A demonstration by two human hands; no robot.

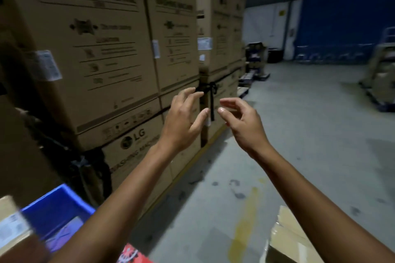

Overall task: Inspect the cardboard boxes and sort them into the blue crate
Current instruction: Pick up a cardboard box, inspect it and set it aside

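Both hands hold nothing: your left hand (pixel 183 121) and right hand (pixel 243 124) hang in mid-air, fingers (pixel 230 103) loosely spread. Bring them down (the washing-machine cartons (pixel 89 38) ahead look irrelevant) to the cardboard box (pixel 284 239) at lower right, gripping opposite sides; the blue crate (pixel 57 209) waits at lower left.

Left hand (pixel 183 121) and right hand (pixel 243 123) raised, fingers loosely spread

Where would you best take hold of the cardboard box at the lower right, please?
Probably by its side walls, coming down from above with both hands, one each side. The cardboard box has a creased, lifted top flap, a poor hold. Only one corner shows. The left hand and right hand are both empty.
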